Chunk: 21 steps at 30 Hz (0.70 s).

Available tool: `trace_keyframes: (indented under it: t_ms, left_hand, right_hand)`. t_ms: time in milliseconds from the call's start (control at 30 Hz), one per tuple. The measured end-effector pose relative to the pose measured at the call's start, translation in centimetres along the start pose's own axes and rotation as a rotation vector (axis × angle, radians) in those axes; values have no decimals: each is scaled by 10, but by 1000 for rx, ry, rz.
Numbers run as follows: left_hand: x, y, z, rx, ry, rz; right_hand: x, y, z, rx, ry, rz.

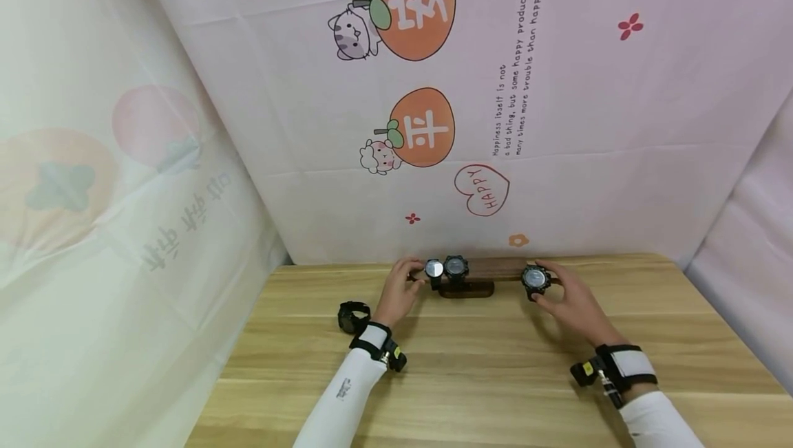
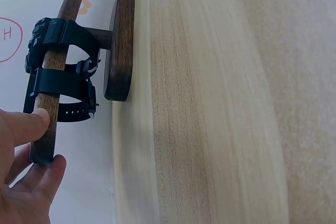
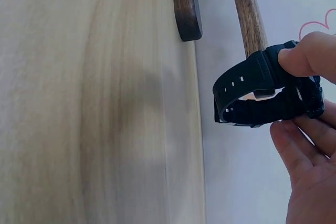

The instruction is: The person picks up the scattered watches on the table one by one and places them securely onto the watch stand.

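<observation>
A dark wooden watch stand (image 1: 504,269) stands at the table's back, its bar raised on a short post over a base (image 2: 119,51). My left hand (image 1: 398,294) grips the bar's left end, thumb on one side and fingers at the tip. Close beside it, a round-faced watch (image 1: 434,268) and a chunky black watch (image 1: 456,267) hang strapped round the bar. My right hand (image 1: 573,303) pinches another black watch (image 1: 535,279) at its case. In the right wrist view, this watch's closed strap (image 3: 244,77) loops round the bar's right end.
Another black watch (image 1: 353,317) lies on the wooden table (image 1: 477,379), left of my left forearm. A printed white cloth (image 1: 557,193) hangs right behind the table's back edge, and another cloth (image 1: 155,228) hangs along the left side.
</observation>
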<state>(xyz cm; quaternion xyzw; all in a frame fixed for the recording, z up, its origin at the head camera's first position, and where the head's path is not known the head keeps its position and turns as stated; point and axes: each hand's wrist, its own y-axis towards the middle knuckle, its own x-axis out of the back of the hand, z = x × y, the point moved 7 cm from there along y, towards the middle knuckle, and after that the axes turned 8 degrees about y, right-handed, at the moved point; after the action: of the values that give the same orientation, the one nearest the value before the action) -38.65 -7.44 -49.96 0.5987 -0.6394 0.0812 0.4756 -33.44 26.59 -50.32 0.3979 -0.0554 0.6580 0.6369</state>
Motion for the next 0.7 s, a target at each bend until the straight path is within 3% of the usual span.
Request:
trace_keyframes:
  t_ms: [700]
  left_hand:
    - [7, -4, 0, -28, -7, -15]
  right_hand:
    - [-8, 16, 1, 4, -6, 34]
